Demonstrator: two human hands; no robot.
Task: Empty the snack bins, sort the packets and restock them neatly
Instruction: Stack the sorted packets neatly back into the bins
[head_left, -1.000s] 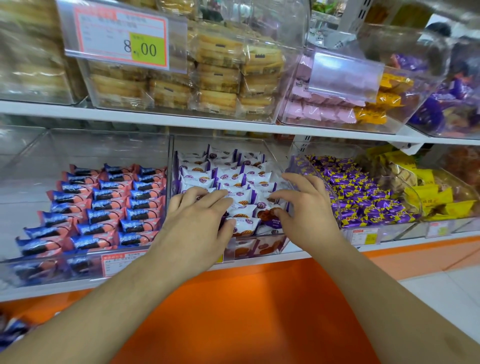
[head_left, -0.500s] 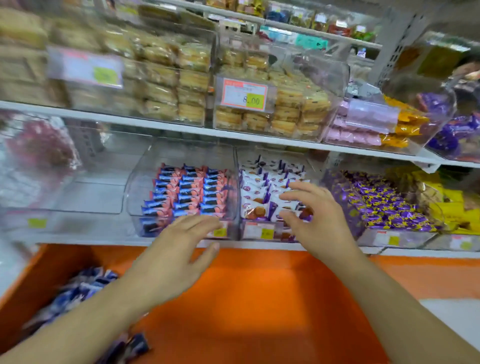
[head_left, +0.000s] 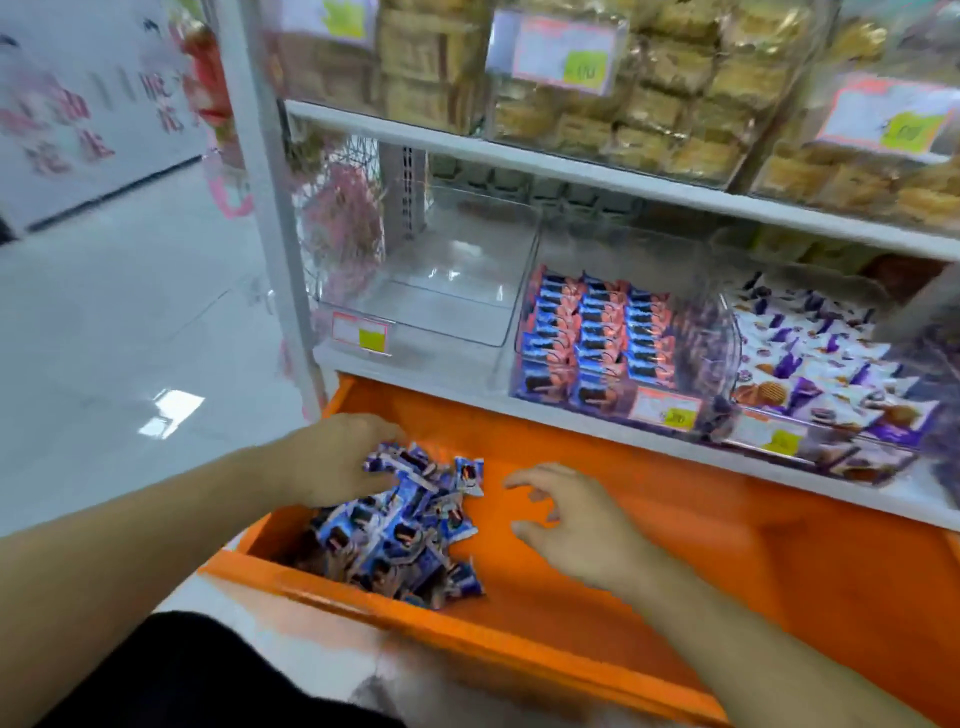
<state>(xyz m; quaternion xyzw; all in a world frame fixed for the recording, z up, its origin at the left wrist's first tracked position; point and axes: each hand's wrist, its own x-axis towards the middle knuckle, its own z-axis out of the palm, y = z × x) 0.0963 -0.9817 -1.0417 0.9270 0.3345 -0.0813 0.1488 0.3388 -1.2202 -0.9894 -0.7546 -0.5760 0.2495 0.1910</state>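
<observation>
A loose pile of blue snack packets (head_left: 400, 530) lies in the left end of the orange tray (head_left: 675, 545) below the shelf. My left hand (head_left: 332, 462) is on the pile's far left edge, fingers curled down around some packets. My right hand (head_left: 576, 514) hovers just right of the pile, fingers spread and holding nothing. On the shelf above, an empty clear bin (head_left: 447, 291) stands at the left. Beside it is a bin of blue-and-pink packets (head_left: 597, 338) in neat rows, then a bin of white-and-purple packets (head_left: 821, 364).
The upper shelf (head_left: 571, 171) carries clear bins of tan biscuit packs (head_left: 665, 93) with price tags. A white shelf post (head_left: 270, 208) stands left of the bins, with glossy floor (head_left: 130, 338) beyond it. The tray's front lip (head_left: 415, 618) is near my body.
The view has swung left and down. Both hands left the white-and-purple bin and dropped to the orange tray. My left hand now lies on the blue packet pile.
</observation>
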